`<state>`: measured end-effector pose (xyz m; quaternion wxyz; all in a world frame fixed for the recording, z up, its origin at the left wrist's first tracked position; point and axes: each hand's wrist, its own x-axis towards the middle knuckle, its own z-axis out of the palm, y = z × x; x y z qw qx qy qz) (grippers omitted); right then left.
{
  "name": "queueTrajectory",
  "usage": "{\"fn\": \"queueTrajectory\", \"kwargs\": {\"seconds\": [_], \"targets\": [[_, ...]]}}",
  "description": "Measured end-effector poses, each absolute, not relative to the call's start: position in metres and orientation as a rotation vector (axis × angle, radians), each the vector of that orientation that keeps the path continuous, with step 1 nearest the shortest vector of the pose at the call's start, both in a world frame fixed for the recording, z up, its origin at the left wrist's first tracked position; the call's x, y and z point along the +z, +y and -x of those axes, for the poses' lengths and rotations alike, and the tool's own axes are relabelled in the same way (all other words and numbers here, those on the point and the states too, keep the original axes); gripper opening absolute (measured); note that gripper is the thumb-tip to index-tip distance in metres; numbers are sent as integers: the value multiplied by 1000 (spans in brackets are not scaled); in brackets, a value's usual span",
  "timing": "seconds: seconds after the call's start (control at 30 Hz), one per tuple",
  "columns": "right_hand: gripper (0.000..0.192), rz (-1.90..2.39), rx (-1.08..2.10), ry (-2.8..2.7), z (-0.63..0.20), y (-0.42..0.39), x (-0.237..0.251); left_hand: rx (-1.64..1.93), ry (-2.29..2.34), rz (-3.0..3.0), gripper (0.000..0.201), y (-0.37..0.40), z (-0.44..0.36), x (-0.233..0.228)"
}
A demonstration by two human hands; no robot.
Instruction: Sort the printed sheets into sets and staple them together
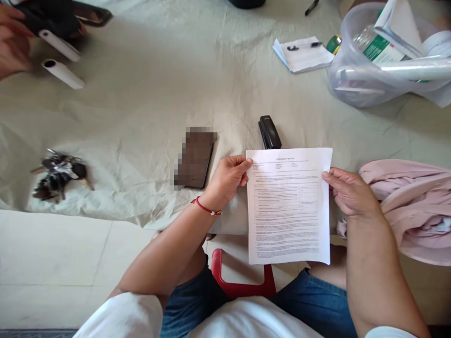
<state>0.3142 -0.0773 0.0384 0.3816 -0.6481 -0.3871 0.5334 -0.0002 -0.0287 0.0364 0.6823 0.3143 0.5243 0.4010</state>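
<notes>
A printed sheet of paper (289, 211) is held up over the table's near edge, its text facing me; whether it is one sheet or several I cannot tell. My left hand (227, 180) pinches its upper left edge, thumb on the front. On the opposite side, my right hand (347, 190) grips the right edge near the top, also with the thumb in front. Just beyond the paper's top edge lies a black stapler (270, 132), its near end close to the sheet. A dark phone (195, 159), partly pixelated, rests left of my left hand.
Keys (63, 173) lie at the left of the cloth-covered table (148, 94). A clear plastic bin (347, 80) with a bottle and papers stands far right, beside a notepad (306, 56). Pink cloth (416, 202) lies right. Another person's hand (14, 42) is at upper left near white rolls (63, 72).
</notes>
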Motion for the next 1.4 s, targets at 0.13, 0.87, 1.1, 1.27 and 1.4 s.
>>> {"fn": "queueTrajectory", "kwargs": {"seconds": [0.13,0.87,1.1,1.27,1.4], "targets": [[38,1661,1268,-1021,-314,-76,30,906,1157,-723,25,-28,-1,34],[37,1644,1199,-892,-325,-67,23,775,926,-685,33,-31,-3,36],[34,1632,1095,-945,-321,-68,19,795,1068,-721,38,-30,-5,36],[33,1628,1100,-911,-317,-68,23,805,1076,-643,32,-30,-7,36],[33,1632,1153,-896,-321,-68,23,871,1130,-621,26,-32,-10,33]]}}
